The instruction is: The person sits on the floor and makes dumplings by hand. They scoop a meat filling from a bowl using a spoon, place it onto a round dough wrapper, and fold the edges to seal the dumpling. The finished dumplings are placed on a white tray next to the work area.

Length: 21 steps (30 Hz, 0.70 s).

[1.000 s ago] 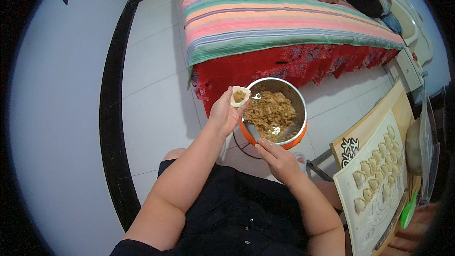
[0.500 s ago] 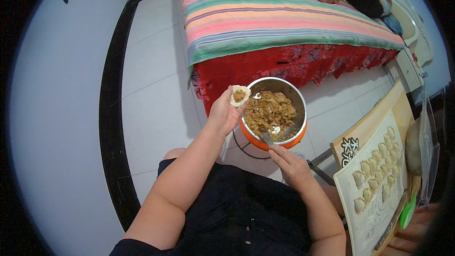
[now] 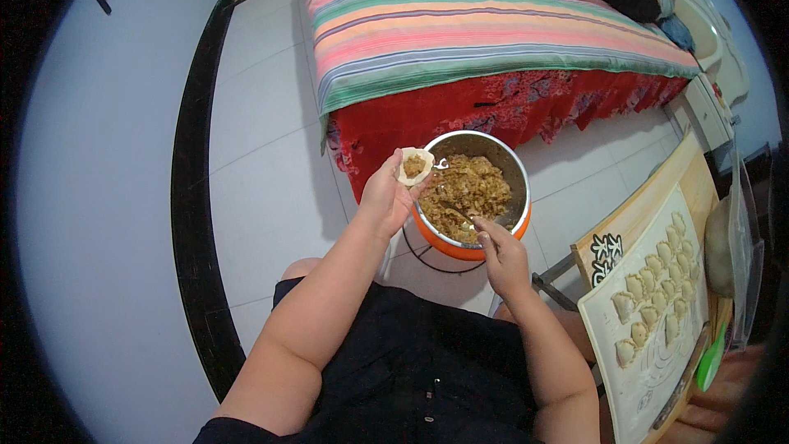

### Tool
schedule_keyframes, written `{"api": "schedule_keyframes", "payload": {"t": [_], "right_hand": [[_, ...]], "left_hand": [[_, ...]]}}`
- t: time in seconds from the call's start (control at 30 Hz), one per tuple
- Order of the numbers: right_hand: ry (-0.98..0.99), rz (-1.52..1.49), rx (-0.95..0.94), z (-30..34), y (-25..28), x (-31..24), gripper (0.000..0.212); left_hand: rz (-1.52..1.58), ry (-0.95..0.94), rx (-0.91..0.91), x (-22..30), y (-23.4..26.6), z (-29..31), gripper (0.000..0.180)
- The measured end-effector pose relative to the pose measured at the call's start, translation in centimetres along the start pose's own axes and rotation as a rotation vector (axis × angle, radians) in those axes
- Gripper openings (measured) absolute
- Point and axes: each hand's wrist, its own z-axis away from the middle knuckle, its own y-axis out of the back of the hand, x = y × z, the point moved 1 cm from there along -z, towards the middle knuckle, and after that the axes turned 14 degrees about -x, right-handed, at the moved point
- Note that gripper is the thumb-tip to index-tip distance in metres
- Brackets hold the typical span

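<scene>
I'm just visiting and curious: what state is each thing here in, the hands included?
Left hand: holding the wrapper
Wrapper: unsealed, filling in its middle
Right hand: gripping the utensil
Utensil: held inside the bowl, tip at the filling
Bowl: uncovered, partly full
Filling: chopped, mixed
Dumplings: folded shut, in loose rows
White mat: under the dumplings
Green utensil: lying unheld
Striped bedspread: spread out

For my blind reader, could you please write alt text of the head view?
A person's left hand holds a dough wrapper with filling; the right hand holds a utensil in an orange-sided bowl of chopped mixture. Dumplings lie on a white board at right.
</scene>
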Motion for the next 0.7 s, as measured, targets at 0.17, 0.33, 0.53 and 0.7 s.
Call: {"api": "schedule_keyframes", "payload": {"t": [0.17,0.33,0.53,0.7], "right_hand": [[0.015,0.016,-0.035,-0.2,-1.6,0.9,0.023],[0.043,0.002,-0.101,0.2,-1.0,0.5,0.023],[-0.074,-0.016,-0.166,0.9,0.2,-0.3,0.024],[-0.056,0.012,-0.177,1.8,0.5,-0.6,0.025]], "left_hand": [[0.008,0.004,-0.007,0.1,0.0,-0.1,0.030],[0.016,-0.015,-0.025,0.2,0.3,-0.2,0.031],[0.029,-0.004,-0.027,0.0,0.4,-0.2,0.033],[0.017,-0.004,0.000,0.0,0.1,-0.1,0.032]]}}
